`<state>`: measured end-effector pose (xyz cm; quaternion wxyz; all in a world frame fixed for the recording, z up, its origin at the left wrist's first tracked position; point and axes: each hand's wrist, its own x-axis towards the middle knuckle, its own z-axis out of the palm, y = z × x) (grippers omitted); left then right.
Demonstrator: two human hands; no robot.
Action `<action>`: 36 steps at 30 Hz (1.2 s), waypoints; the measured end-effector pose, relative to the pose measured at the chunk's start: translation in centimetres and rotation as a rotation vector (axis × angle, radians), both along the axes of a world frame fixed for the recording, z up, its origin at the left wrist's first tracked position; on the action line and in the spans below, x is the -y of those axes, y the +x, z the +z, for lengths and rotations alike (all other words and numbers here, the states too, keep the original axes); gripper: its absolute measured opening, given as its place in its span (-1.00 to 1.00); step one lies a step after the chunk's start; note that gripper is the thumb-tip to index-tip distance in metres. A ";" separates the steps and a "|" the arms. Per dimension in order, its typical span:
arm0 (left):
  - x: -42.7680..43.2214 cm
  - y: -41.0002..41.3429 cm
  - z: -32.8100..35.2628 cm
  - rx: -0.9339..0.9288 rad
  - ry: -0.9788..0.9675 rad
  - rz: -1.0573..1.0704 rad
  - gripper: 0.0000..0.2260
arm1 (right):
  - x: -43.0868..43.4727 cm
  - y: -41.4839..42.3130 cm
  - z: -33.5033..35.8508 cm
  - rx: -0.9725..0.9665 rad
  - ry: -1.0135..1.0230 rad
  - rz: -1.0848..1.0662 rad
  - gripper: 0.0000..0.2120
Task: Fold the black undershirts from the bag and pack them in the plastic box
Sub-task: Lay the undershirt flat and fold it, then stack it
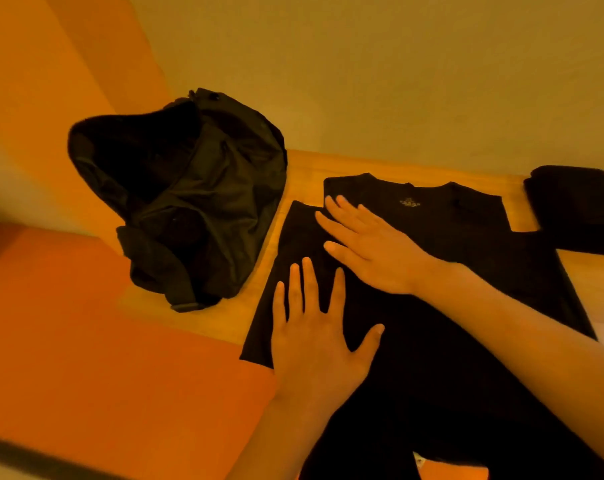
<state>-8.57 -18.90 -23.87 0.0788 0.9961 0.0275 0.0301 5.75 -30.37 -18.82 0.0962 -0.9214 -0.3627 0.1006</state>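
Both hands flat on a black undershirt spread on the desk

The wooden desk [304, 168] runs along a plain wall. The black undershirt [466, 271] lies flat across it, neckline towards the wall and a long flap along its left edge. Just to its left slumps the black bag [189, 188], mouth gaping, its inside too dark to read. A folded black garment [577, 209] sits at the right edge, apart from the shirt. The right hand [369, 244] and left hand [314, 327] press on the flap, palms down, fingers straight and spread.
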 end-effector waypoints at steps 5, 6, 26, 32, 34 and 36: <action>0.1 -0.2 -0.2 0.005 -0.025 0.042 -0.24 | -5.5 4.3 -2.4 -0.018 -0.141 0.173 -0.42; 0.1 -0.3 -0.2 0.007 -0.030 0.045 -0.24 | -5.6 4.7 -2.9 0.005 -0.131 0.163 -0.41; -3.5 4.7 2.2 0.021 -0.072 -0.150 -0.30 | 9.3 -2.9 -1.3 0.201 0.145 -0.423 -0.45; -2.6 9.9 1.3 -0.087 0.141 -0.187 -0.36 | 18.6 -7.1 -2.9 0.096 0.018 -0.664 -0.32; -3.1 10.1 0.8 -0.149 0.166 -0.141 -0.30 | 19.8 -7.0 -3.7 0.088 -0.043 -0.667 -0.28; -3.4 9.9 0.7 -0.164 0.187 -0.116 -0.27 | 20.3 -6.8 -4.2 0.078 -0.128 -0.666 -0.26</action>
